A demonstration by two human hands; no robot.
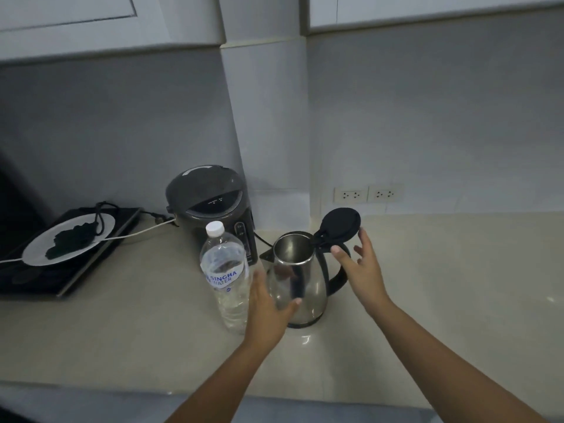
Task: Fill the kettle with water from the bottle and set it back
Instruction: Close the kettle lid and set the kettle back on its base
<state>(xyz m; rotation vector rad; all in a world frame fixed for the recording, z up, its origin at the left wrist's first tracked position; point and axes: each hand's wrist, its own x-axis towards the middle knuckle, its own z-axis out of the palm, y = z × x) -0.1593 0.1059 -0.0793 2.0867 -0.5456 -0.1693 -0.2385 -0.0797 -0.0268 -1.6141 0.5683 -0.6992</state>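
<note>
A steel kettle [300, 279] with a black handle stands on the counter, its black lid [338, 225] flipped up and open. Just left of it stands a clear water bottle [224, 270] with a white cap on and a blue-lettered label. My left hand [268, 306] sits between bottle and kettle, fingers spread, resting against the kettle's lower body. My right hand [361, 270] hovers by the handle, fingers apart, with the fingertips near the lid's edge. Neither hand grips anything.
A dark electric water dispenser pot [210, 206] stands behind the bottle. At far left lies a black induction hob [76, 276] carrying a white plate [39, 253] and cords. Wall sockets [367, 193] sit behind the kettle. The beige counter [457, 285] stretches right.
</note>
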